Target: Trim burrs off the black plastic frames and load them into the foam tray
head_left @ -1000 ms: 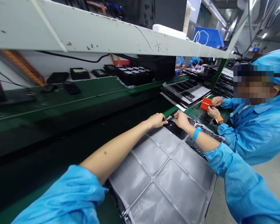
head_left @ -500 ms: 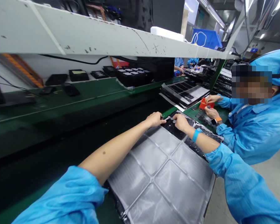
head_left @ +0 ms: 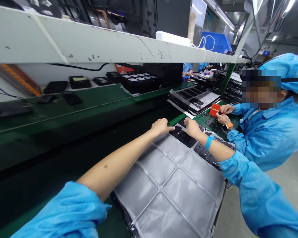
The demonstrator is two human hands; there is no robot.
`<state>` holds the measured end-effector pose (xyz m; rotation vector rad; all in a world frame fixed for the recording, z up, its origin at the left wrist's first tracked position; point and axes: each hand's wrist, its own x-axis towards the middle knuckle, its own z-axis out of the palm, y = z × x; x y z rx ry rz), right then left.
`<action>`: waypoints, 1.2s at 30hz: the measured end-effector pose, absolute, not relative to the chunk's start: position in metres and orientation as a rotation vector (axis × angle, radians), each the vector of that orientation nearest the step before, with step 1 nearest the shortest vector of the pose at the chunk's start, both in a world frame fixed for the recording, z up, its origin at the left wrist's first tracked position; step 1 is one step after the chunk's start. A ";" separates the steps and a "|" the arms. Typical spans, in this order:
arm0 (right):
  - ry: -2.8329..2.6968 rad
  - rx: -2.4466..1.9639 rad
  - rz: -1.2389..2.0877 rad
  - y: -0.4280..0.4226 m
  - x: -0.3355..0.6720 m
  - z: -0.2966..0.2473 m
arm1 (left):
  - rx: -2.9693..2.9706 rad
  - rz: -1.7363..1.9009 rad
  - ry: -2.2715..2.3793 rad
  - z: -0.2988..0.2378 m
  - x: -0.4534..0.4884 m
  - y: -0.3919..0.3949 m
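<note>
A wide tray (head_left: 164, 188) with compartments, covered by translucent grey sheeting, lies in front of me. At its far end, flat black parts (head_left: 185, 137) show uncovered. My left hand (head_left: 161, 127) is closed at the tray's far left corner, its thumb stretched toward the black parts; what its fingers hold is hidden. My right hand (head_left: 192, 128) is above the far edge of those parts, fingers bent and pinched together. Whatever lies between its fingertips is too small to make out. More black parts with small bright dots (head_left: 206, 153) lie under my right wrist.
A co-worker in blue (head_left: 273, 132) on the right handles a red box (head_left: 215, 109) over loose black pieces. Beyond my hands stands a stack of trays (head_left: 193, 99). A pale shelf beam (head_left: 94, 46) crosses above the green bench (head_left: 99, 96). Black boxes (head_left: 139, 82) stand behind.
The view has shifted slightly. My right fingertips have lifted a little off the black parts, while my left hand stays at the corner. The co-worker's hands have moved on the red box.
</note>
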<state>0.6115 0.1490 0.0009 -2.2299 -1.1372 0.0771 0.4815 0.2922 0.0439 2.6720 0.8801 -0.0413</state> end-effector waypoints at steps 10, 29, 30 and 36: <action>-1.189 -1.964 0.230 0.021 0.558 0.057 | 2.520 -0.083 0.274 0.034 0.426 0.165; -1.315 -2.099 0.035 -0.107 0.493 -0.033 | 2.454 -0.337 0.209 0.002 0.435 0.085; -1.350 -2.094 0.044 -0.105 0.493 -0.033 | 2.430 -0.370 0.185 0.002 0.435 0.085; -1.510 -2.029 0.094 -0.109 0.490 -0.033 | 2.301 -0.424 0.171 0.008 0.435 0.104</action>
